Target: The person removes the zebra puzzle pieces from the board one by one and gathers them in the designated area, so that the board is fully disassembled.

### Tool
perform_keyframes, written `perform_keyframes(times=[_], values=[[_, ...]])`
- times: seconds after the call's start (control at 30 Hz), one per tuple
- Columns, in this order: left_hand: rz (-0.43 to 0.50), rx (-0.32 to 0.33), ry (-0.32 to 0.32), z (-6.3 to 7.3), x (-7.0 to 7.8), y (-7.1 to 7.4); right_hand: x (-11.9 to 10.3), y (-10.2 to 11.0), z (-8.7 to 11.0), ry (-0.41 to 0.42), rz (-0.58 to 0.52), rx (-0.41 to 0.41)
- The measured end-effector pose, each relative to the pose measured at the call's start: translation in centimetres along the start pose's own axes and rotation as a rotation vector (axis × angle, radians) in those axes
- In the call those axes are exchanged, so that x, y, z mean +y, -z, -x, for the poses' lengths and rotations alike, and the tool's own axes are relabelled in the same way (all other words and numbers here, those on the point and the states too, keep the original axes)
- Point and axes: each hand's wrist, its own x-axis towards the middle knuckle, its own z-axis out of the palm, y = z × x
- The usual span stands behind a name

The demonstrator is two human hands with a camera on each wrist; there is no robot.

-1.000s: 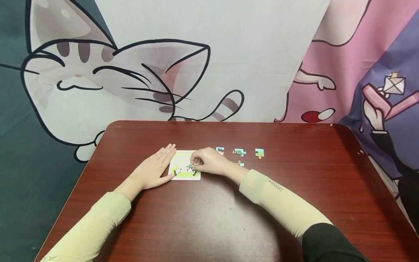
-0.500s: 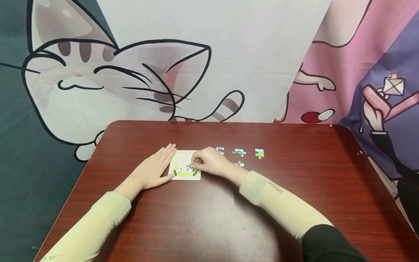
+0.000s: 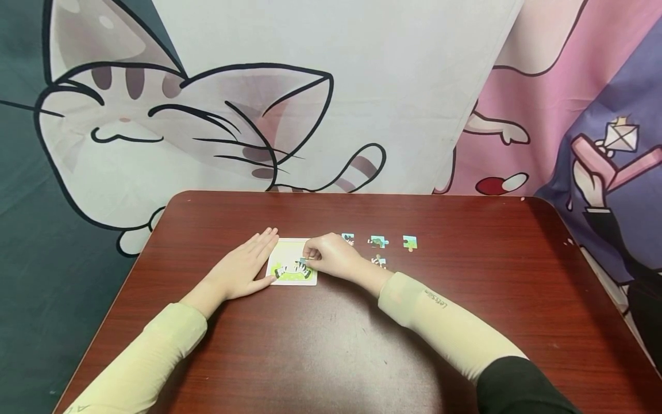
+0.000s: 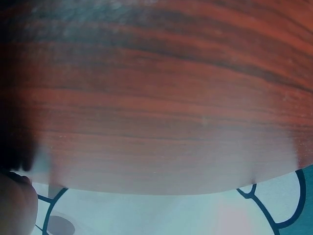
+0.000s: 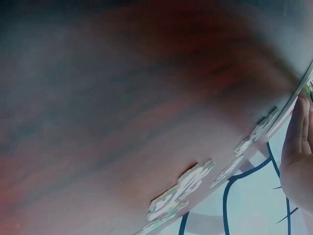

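Note:
A small white-bordered puzzle board [image 3: 287,248] with a zebra picture on green lies on the table in the head view. My left hand [image 3: 242,268] rests flat at its left side, fingers straight and thumb at the lower left corner. Over the board's right part, my right hand [image 3: 333,255] pinches a small bluish puzzle piece [image 3: 303,261] between thumb and fingers, right at the zebra's back. The fingers partly hide that piece. In the right wrist view the right hand [image 5: 297,147] shows at the right edge, beside the board's edge [image 5: 284,111].
Several loose puzzle pieces lie right of the board: a zebra-striped piece [image 3: 348,238], a blue-green piece [image 3: 378,241], a green-and-blue piece [image 3: 410,242] and one piece [image 3: 379,261] by the right wrist. The brown table [image 3: 331,345] ends before a cat-print cloth [image 3: 403,86].
Both hands keep nearly the same places, the right one still pinching the piece over the board. Slightly more of the loose piece by the right wrist shows now.

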Motion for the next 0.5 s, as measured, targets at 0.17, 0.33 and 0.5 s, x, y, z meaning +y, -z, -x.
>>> perform_keyframes(times=[0.17, 0.33, 0.5], values=[[0.004, 0.001, 0.002, 0.0, 0.0, 0.1, 0.0, 0.0, 0.1, -0.004, -0.028, -0.007], [0.004, 0.015, -0.005, 0.1, 0.0, -0.1, 0.1, 0.4, 0.4, -0.024, -0.08, 0.007], [-0.002, 0.027, -0.006, 0.1, -0.2, -0.2, -0.2, 1.8, 1.0, -0.048, -0.169, 0.066]])
